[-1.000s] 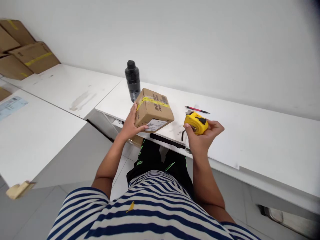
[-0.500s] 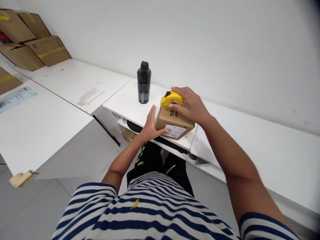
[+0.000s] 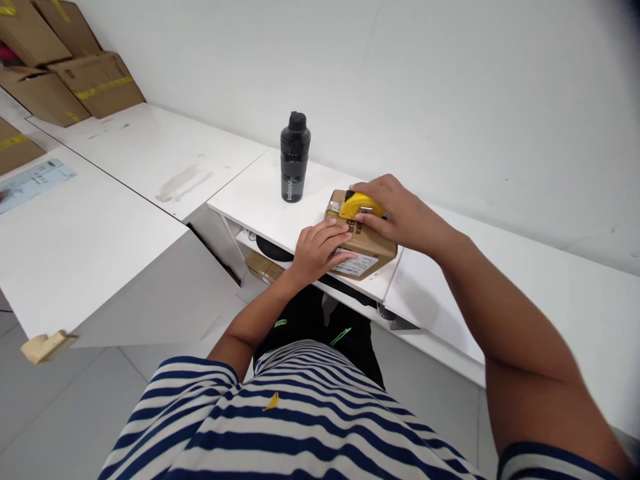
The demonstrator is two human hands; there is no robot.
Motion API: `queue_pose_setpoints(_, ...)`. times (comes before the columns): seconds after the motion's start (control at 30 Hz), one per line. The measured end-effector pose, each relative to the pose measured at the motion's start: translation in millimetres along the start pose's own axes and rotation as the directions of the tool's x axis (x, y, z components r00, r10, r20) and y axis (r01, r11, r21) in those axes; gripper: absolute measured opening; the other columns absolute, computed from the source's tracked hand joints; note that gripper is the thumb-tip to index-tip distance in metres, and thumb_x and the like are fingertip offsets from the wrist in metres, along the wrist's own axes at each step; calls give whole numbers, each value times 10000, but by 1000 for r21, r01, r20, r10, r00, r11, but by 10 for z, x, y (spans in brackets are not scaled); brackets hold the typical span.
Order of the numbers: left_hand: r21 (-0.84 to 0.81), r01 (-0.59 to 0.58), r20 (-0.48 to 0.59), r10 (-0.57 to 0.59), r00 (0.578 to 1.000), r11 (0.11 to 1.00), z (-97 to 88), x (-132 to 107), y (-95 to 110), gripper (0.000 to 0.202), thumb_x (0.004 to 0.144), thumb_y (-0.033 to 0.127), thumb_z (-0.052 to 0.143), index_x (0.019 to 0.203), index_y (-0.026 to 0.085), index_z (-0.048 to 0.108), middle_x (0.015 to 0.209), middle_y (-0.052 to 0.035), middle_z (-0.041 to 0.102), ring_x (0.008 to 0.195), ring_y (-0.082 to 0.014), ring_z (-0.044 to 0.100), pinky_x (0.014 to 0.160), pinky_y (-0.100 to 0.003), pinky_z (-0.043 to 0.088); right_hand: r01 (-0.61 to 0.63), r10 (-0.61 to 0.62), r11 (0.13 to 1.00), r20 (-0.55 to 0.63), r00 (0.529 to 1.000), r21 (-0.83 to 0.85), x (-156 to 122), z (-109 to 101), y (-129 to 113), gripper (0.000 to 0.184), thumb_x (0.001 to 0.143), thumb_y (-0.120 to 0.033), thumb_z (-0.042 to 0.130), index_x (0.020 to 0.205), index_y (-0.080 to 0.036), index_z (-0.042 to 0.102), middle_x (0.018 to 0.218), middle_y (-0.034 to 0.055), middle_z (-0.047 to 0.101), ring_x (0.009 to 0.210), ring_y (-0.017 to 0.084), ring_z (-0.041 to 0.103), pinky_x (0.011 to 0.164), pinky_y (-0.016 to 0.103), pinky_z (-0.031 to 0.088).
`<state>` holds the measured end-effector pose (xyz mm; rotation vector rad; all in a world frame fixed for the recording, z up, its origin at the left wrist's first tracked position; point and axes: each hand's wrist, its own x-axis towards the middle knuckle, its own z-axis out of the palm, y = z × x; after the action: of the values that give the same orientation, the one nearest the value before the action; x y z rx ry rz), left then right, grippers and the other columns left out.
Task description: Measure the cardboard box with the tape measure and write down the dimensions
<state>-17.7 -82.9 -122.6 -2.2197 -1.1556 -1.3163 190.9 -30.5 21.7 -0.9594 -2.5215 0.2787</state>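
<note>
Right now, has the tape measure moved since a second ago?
Yes: against the black bottle, the tape measure in the right hand has moved left, nearer it, to the top of the box.

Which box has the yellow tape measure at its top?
The box with the white label, right of the black bottle. The right hand holds the tape measure there; the other boxes have none.

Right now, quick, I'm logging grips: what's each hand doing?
Left hand: open, laid against the box.
Right hand: closed on the tape measure.
</note>
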Motion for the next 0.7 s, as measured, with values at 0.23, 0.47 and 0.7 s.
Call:
queue_pose_setpoints(0.23, -33, 75, 90, -72, 993, 997, -110, 84, 33, 501, 973, 677, 611, 1207, 260, 759, 1239, -84, 817, 1299, -261, 706, 1054, -432, 520, -6, 4, 999, -31, 1000, -46, -488, -238, 327, 531, 1013, -559, 544, 1494, -339, 579, 1304, 120, 671, 1245, 361, 625, 1065, 599, 553)
queue_pose_setpoints(0.47, 102, 189, 296, -212, 932, 977, -351, 603, 54, 623, 1016, 692, 497, 1377, 228, 702, 1444, -124, 723, 1329, -308, 651, 1107, -475, 457, -27, 22, 998, -68, 997, -62, -673, -274, 450, 507, 1010, -551, 561, 1486, -376, 581, 1299, 94, 682, 1190, 332, 648, 1052, 566, 570)
queue_pose_setpoints(0.7, 183, 337, 416, -383, 825, 924, -517, 708, 189, 522, 1061, 541, 469, 1479, 279, 640, 1602, -39, 616, 1602, -300, 440, 1355, -573, 225, -15, 13, 1000, -84, 996, -26, -740, -305, 485, 490, 1013, -536, 582, 1476, -376, 595, 1283, 93, 685, 1207, 327, 648, 1041, 552, 582)
